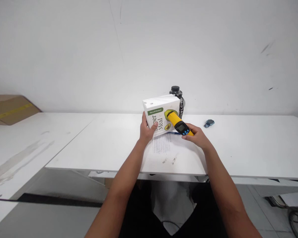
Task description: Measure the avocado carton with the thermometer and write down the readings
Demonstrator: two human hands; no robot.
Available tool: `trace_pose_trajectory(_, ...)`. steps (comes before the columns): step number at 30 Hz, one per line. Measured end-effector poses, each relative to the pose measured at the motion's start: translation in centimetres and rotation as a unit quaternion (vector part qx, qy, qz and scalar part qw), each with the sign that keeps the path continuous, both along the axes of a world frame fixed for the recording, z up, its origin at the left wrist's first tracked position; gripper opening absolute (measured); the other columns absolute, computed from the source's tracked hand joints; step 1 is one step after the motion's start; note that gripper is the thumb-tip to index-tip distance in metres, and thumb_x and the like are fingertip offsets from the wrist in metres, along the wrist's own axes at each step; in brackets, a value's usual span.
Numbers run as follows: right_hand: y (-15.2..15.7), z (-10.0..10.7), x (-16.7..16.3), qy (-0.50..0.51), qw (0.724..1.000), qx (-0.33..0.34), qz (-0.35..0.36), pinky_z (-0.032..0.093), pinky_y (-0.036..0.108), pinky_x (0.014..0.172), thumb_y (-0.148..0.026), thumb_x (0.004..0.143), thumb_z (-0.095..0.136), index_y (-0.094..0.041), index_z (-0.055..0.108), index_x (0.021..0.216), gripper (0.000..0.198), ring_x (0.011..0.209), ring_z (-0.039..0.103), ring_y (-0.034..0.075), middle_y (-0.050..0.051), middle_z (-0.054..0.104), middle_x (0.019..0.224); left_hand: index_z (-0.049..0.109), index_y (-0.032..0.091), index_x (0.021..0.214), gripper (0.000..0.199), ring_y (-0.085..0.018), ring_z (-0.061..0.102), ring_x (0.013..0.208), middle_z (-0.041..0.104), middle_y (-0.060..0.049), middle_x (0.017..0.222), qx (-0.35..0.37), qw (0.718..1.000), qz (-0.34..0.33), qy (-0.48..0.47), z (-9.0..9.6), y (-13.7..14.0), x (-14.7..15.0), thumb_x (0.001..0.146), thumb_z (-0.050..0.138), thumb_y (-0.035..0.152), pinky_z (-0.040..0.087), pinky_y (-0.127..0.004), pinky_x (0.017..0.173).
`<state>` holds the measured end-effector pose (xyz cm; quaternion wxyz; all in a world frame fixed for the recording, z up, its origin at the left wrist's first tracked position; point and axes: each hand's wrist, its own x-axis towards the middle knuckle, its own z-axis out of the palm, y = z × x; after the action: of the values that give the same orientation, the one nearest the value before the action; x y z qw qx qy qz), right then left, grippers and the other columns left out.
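Note:
My left hand (147, 129) is closed around the lower left side of a white meal box (160, 123), its thumb across the front. The box is tilted above the table and bears a green label and avocado pictures. In my right hand (195, 135) is a yellow and black infrared thermometer (180, 126) with a small display and blue buttons. Its front end points at the box and overlaps the avocado picture; whether it touches cannot be seen. Beneath them lie a printed sheet of paper (175, 163) and a blue pen (174, 133), partly hidden.
Behind the box stands a bottle (175, 90) with a black cap and a lettered strap. A small blue crumpled item (209, 123) lies to the right on the white table (258, 145). A cardboard box (11, 109) sits at far left, and a wall rises behind the table.

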<state>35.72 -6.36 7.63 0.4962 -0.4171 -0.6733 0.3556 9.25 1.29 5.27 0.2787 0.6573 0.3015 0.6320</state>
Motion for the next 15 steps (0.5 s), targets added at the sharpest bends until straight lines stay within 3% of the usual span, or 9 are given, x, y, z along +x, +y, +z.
trace_pose_trajectory(4,-0.1,0.3,-0.1,0.006,1.0,0.003,-0.003,0.056,0.046,0.094,-0.053,0.065,0.091,-0.024,0.077,0.116,0.061,0.108,0.069,0.031,0.007,0.076,0.115,0.037,0.025,0.156,0.085,-0.03,0.071,0.115,0.068,-0.015,0.133,-0.004,1.0,-0.003,0.004,0.0,0.0,0.0,0.087,0.069,0.062,0.063,-0.047,0.092)
trace_pose_trajectory(10,-0.5,0.5,-0.8,0.047,0.999,0.011,0.0,0.056,0.039,0.076,-0.05,0.066,0.089,-0.022,0.074,0.101,0.048,0.085,0.066,0.024,0.003,0.069,0.084,0.041,0.023,0.151,0.084,-0.031,0.071,0.114,0.069,-0.015,0.13,-0.004,0.999,0.043,0.006,-0.3,0.0,0.3,0.085,0.068,0.066,0.061,-0.047,0.093)
trace_pose_trajectory(15,0.4,-0.8,-2.1,0.083,0.985,0.068,-0.134,0.054,0.036,0.073,-0.058,0.074,0.08,-0.022,0.066,0.115,0.056,0.08,0.06,0.02,0.004,0.066,0.091,0.036,0.02,0.152,0.096,-0.033,0.069,0.118,0.065,-0.019,0.134,-0.003,0.987,0.152,-0.047,-1.1,1.2,0.3,0.079,0.068,0.074,0.058,-0.048,0.099)
